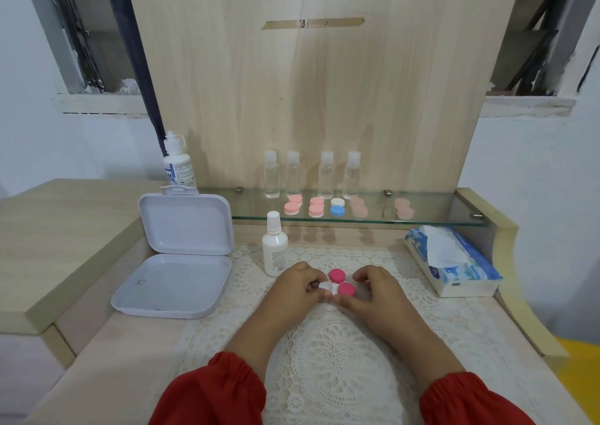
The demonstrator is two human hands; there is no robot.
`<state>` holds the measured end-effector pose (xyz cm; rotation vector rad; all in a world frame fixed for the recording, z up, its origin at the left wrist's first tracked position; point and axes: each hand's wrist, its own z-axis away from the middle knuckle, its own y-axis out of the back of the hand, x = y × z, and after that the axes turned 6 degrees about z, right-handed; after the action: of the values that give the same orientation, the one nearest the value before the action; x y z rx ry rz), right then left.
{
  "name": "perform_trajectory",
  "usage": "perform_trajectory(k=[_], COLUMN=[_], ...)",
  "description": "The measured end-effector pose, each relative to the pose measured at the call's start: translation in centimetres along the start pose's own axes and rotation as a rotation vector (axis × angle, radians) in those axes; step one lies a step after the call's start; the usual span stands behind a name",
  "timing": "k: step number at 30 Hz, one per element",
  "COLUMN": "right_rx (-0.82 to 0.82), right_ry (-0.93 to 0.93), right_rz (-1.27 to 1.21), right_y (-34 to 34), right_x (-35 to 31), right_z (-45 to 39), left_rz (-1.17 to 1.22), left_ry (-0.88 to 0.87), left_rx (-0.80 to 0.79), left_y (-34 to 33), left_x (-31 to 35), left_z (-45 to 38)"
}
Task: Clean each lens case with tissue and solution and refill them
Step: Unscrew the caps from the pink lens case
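At the left of the frame you have one white box (175, 255) lying open, its lid propped upright behind the tray. Just above it, in the upper left, stands one white solution bottle (179, 165) with blue print. Right of the box, near the frame's centre, stands one smaller white bottle (274, 246) with a cap on, on the lace mat (328, 353).

On the glass shelf (438, 210) above the centre you have four clear little bottles (271, 175) in a row, and in front of them five lens cases: four pink (293, 204) and one white-and-blue (337, 206). The two pink ones furthest right look pale and blurred through the glass.

At the centre your left hand (300, 283) pinches the white body of the lens case (329, 287) you are working on, fingers curled round it. One deep pink cap (337, 275) lies loose just above it. Your right hand (370, 286) curls its fingers round the second deep pink cap (346, 289), which sits on the case.

At the right of the frame lies one blue-and-white tissue pack (454, 265) with a tissue sticking out of it.
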<state>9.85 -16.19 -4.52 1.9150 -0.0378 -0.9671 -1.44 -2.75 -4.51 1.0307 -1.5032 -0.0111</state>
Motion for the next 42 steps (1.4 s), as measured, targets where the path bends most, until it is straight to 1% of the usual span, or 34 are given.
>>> perform_trajectory(k=[5,9,14,17,22,26,31,35,39,42], right_rx=[-0.014,-0.007,-0.024,-0.01,-0.015,0.0,-0.025,-0.004,-0.011,-0.021], right_ry=[0.048,0.007,0.027,-0.014,0.036,-0.001,0.043,0.005,0.057,0.049], right_rz=[0.033,0.004,-0.012,-0.016,-0.002,-0.008,0.016,-0.019,0.005,-0.015], right_y=[-0.13,0.07,-0.05,0.07,-0.2,-0.06,-0.29,-0.06,-0.16,-0.15], right_x=[0.06,-0.1,0.07,-0.05,0.28,0.11,0.38,0.07,0.32,0.22], right_z=[-0.01,-0.07,-0.04,0.01,-0.04,-0.02,-0.21,-0.14,-0.18,-0.13], left_rz=[0.0,-0.006,-0.011,-0.003,-0.012,-0.015,-0.013,-0.018,-0.015,-0.015], left_ry=[-0.004,-0.003,-0.008,-0.002,-0.012,-0.008,-0.006,-0.005,-0.004,0.001], left_rx=[-0.008,-0.008,-0.015,-0.015,-0.019,-0.017,-0.021,-0.016,-0.019,-0.019], left_y=[0.01,0.03,0.02,0.03,0.08,0.11,0.06,0.07,0.04,0.07], left_x=[0.05,0.06,0.2,0.25,0.35,0.33,0.28,0.28,0.28,0.21], left_z=[0.04,0.1,0.08,0.13,0.19,0.2,0.17,0.19,0.15,0.15])
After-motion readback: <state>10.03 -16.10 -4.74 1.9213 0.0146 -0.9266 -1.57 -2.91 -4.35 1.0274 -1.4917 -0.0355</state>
